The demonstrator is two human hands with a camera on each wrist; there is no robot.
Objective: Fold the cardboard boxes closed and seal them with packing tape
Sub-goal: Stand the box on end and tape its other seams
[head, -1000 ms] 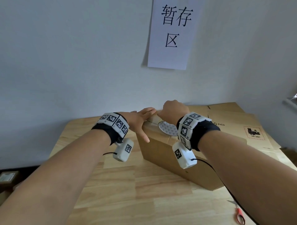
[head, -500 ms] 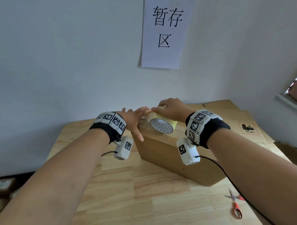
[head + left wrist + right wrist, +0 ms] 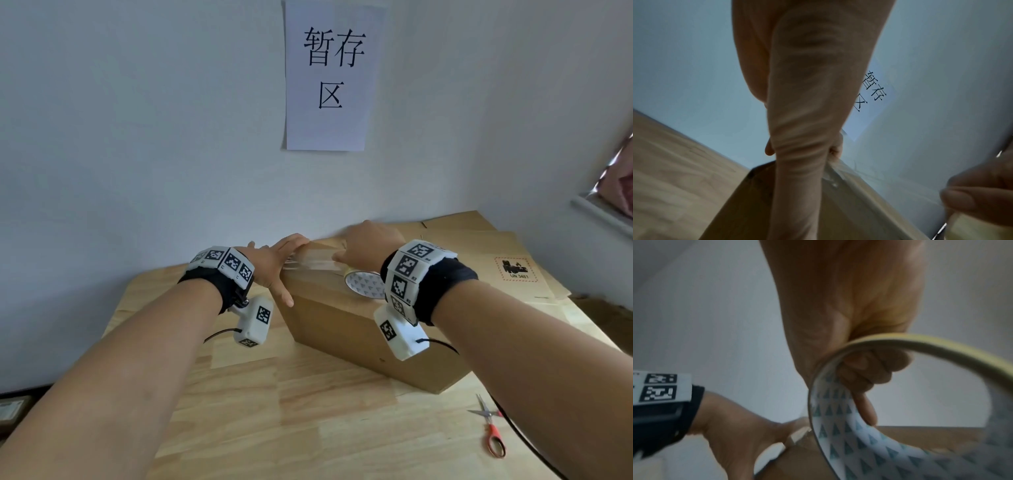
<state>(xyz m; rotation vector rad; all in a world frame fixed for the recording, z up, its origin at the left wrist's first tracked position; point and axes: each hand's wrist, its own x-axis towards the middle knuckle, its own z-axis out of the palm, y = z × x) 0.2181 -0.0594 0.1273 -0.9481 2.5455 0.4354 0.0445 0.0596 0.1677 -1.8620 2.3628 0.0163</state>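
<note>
one box (image 3: pixel 346 318) under both hands, tape (image 3: pixel 364 284) in right hand (image 3: pixel 368 248).

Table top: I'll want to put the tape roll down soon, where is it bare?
Bare wood table lies between the forearms, in front of the box, left of the scissors. Crowded right: flattened cartons behind the box.

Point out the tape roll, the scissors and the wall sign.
tape roll (image 3: pixel 365 286), head view, on its patterned inner core.
scissors (image 3: pixel 493 435), head view, on the orange handle.
wall sign (image 3: pixel 329 130), head view, on blank paper below the characters.
</note>
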